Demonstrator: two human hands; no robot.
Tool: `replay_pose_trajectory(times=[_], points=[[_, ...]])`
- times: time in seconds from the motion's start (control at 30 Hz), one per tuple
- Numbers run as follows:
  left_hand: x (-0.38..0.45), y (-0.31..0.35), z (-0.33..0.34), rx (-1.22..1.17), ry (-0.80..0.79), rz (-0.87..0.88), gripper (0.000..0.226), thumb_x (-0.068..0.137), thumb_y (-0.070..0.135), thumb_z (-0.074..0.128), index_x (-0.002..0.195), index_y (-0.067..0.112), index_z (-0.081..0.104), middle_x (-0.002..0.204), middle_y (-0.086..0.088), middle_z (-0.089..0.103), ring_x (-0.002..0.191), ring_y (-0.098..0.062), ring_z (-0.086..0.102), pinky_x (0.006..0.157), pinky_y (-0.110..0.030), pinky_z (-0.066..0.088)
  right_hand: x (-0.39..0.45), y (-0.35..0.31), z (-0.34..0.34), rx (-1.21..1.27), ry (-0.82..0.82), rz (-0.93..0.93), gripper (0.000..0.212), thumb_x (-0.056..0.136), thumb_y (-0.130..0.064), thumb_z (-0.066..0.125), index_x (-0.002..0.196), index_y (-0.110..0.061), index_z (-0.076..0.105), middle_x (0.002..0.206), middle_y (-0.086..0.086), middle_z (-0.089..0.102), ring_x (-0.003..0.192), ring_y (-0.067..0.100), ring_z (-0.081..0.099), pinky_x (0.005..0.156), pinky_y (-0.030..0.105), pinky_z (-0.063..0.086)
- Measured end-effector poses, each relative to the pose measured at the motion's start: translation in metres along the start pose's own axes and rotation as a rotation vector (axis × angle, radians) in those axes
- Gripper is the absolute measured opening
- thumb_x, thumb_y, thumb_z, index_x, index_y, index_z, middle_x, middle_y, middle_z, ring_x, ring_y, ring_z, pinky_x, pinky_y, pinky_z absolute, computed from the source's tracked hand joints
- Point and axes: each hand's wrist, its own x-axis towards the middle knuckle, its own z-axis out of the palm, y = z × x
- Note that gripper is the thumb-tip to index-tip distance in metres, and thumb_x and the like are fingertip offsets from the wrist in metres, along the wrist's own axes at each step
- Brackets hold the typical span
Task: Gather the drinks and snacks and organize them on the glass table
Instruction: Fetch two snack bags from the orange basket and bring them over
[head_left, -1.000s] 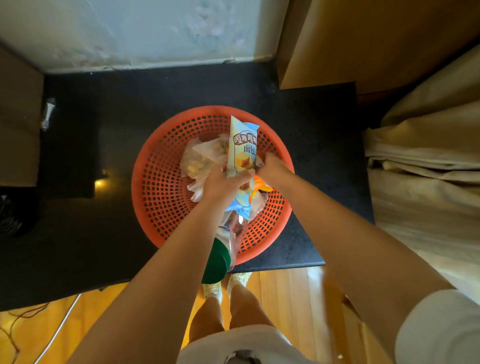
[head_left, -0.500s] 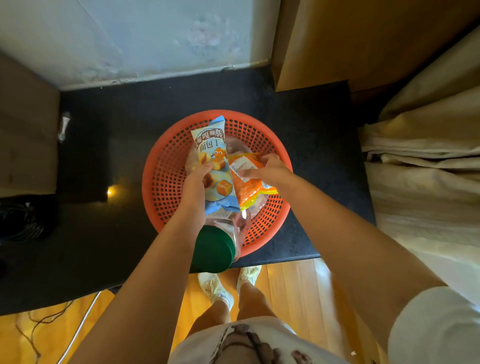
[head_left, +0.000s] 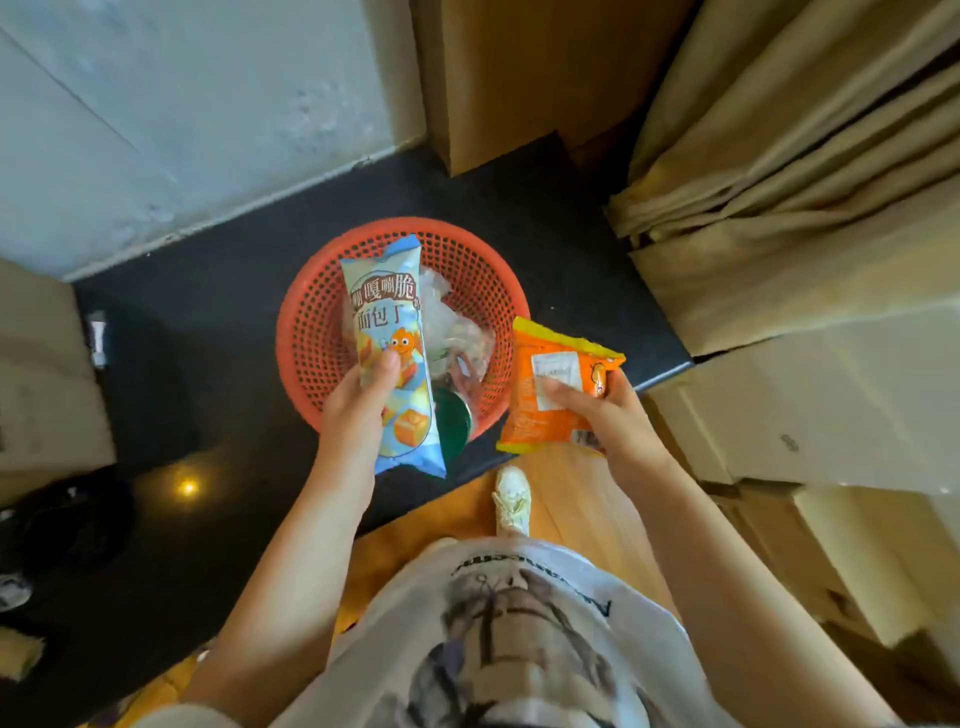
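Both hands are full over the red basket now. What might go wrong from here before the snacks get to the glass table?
1. The left hand holds the blue snack pack and apparently a green-lidded bottle behind it; that doubled grip may slip.
2. The right hand pinches the orange snack bag near one side, so it may twist loose.
3. Clear bags remain in the red basket and may be forgotten.

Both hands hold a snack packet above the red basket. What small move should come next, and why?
Probably carry both packets off toward the glass table, which is out of view. The left hand grips the blue packet, the right hand grips the orange packet, both already lifted out of the red basket, so neither hand can take more.
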Motion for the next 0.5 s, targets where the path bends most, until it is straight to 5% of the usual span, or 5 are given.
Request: replay_pose_trajectory(times=[0.3, 0.5], points=[[-0.064, -0.024, -0.031, 0.415, -0.451, 0.080, 0.004, 0.087, 0.028, 0.059, 0.090, 0.027, 0.062, 0.071, 0.018, 0.073, 0.066, 0.003, 0.069, 0.052, -0.010, 0.050, -0.160, 0.117, -0.018, 0.317, 0.449, -0.121, 0.040, 0.077, -0.023, 0.073, 0.108, -0.030, 0.047, 0.089, -0.013, 0.070, 0.075, 0.000, 0.069, 0.051, 0.010, 0.049], [-0.110, -0.054, -0.012, 0.673, -0.825, 0.088, 0.005, 0.086, 0.031, 0.060, 0.089, 0.027, 0.060, 0.077, 0.009, 0.072, 0.064, 0.002, 0.069, 0.051, -0.011, 0.051, -0.256, 0.196, -0.017, 0.536, 0.749, -0.130, 0.040, 0.076, -0.022, 0.073, 0.100, -0.036, 0.044, 0.081, -0.019, 0.069, 0.069, -0.010, 0.066, 0.045, 0.007, 0.046]])
